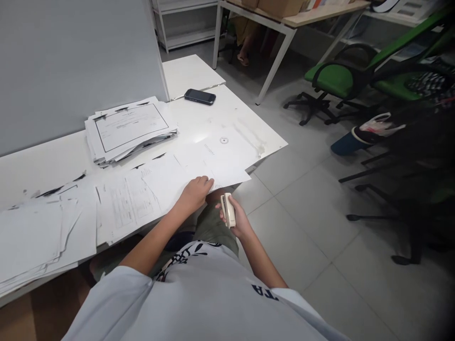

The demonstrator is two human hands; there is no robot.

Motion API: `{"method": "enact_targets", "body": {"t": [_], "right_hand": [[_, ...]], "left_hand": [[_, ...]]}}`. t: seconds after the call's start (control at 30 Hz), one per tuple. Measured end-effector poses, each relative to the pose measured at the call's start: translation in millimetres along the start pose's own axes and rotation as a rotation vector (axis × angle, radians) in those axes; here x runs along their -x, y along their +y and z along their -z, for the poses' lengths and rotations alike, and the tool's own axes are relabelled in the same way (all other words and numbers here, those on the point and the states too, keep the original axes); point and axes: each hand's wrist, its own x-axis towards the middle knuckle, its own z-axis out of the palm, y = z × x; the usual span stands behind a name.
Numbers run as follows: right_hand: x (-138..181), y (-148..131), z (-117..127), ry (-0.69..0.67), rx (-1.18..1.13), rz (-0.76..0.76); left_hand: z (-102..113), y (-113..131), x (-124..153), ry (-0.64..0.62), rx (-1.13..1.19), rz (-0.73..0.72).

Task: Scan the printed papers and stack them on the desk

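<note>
My right hand [240,221] grips one cream stapler [229,211] just off the edge of one white desk [245,111], my left hand [195,194] touches one sheet [232,171], pinching or not I cannot tell, and one phone [200,96] lies beyond.

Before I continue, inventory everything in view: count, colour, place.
stapler: one, cream, right hand
desk: one, white, centre left
papers: many, white, across desk
phone: one, dark, on desk
partition: one, grey, upper left
shelf: one, white, background
far table: one, tan, top
box: at least one, brown, far table
chairs: at least two, green, right
bin: one, blue, right
bag: one, pale, on bin
someone's foot: one, under far table
shirt: one, pale, bottom
shorts: one, green, lap
left hand: one, at papers
right hand: one, holding stapler
</note>
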Motion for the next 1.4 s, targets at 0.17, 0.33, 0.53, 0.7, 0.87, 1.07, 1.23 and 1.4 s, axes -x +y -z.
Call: {"method": "enact_targets", "body": {"t": [0.17,0.33,0.53,0.7,0.87,1.07,1.23,1.4], "right_hand": [[8.8,-7.9,-14.8,-0.109,0.039,-0.018],[-5.1,-3.0,-26.2,-0.180,0.067,0.016],[-15.8,0.8,-32.9,-0.221,0.051,-0.006],[-6.0,-6.6,-32.8,-0.316,0.019,-0.027],[-8.0,-3.0,-32.3,-0.336,-0.037,-0.054],[-10.0,2.9,-36.4,-0.287,0.009,-0.016],[-1.9,5.1,-44.1,-0.218,-0.006,-0.091],[6.3,11.1,-58.2,-0.202,-0.021,-0.161]], "left_hand": [[4.4,-4.4,9.7,0.005,-0.059,-0.017],[1.7,-2.2,10.3,0.040,-0.095,0.017],[-3.6,-6.8,11.8,0.057,-0.196,0.058],[-3.9,-15.0,21.0,0.295,-0.173,-0.167],[-8.1,-17.2,29.1,0.402,-0.150,-0.281],[-7.3,-21.5,41.6,0.459,-0.149,-0.329],[-10.5,-30.7,58.6,0.434,-0.010,-0.252],[-13.4,-30.1,76.1,0.522,0.199,-0.076]]}}
